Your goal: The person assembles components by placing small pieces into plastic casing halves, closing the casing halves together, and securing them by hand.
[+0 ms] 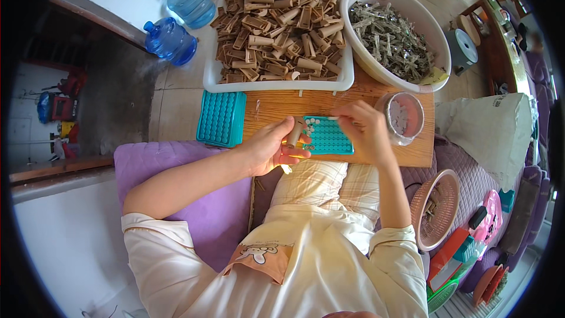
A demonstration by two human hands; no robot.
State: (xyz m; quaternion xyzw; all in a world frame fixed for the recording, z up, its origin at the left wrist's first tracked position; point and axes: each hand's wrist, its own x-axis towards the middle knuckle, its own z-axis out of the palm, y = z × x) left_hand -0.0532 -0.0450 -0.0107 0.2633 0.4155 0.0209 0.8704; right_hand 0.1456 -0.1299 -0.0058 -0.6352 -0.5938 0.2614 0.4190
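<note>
My left hand (268,146) is closed around a small brown tube-shaped plastic part (295,134), with thumb and fingers on its sides. Beside it on the wooden table (276,106) lies a teal tray (332,141) with rows of round pockets. Several small white round pieces (312,122) rest at the tray's left end. Over the tray's right end, my right hand (366,126) pinches a thin white stick-like piece (333,118) that points left toward the brown part. Its exact kind is too small to make out.
A white bin (282,86) heaped with brown parts fills the table's far side. Right of it stands a pale basin (438,53) of clear-grey pieces. A round tub (406,138) with pinkish contents stands near my right hand; stacked teal trays (220,119) lie left.
</note>
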